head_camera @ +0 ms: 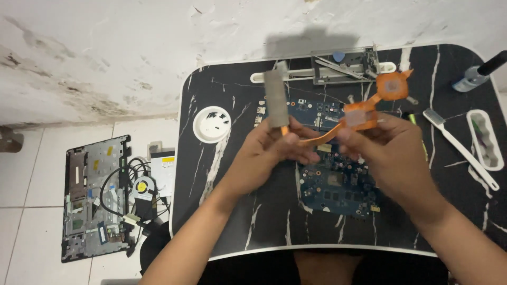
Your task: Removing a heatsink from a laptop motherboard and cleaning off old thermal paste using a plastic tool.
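Both my hands hold a copper heat pipe assembly (364,113) above a blue circuit board (338,182) that lies on a black marbled table (237,211). My left hand (274,153) grips the end near the grey fin block (276,100). My right hand (385,153) holds the pipe by the two copper plates, which carry grey pads. The board is partly hidden under my hands.
A white round dish (212,124) with small screws sits at the table's left. A metal bracket (343,66), a white brush (457,145), a white tray (486,140) and a bottle (475,74) lie at the back and right. On the floor rests an opened laptop case (95,198) with a fan (141,187).
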